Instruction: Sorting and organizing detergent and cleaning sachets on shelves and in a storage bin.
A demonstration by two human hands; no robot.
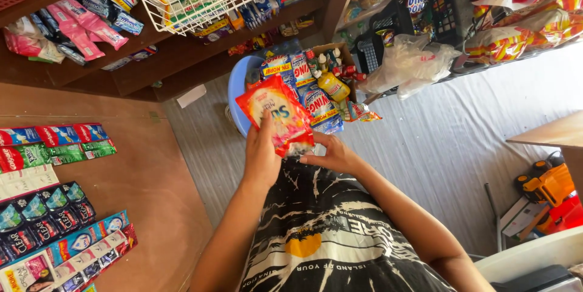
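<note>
Wooden bench (152,189) at left carries strips of sachets (54,146). Blue basin (238,95) on floor ahead, packed with blue packets (319,107). Red-orange packet (279,116) held above basin, before the torso. Left hand (261,158) grip closed along its left edge, thumb on front; right hand (334,155) pinches bottom corner.

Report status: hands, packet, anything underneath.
Left hand and right hand both grip the red sachet packet. Packet held above the blue basin of blue detergent packs. Nothing obstructing.
</note>
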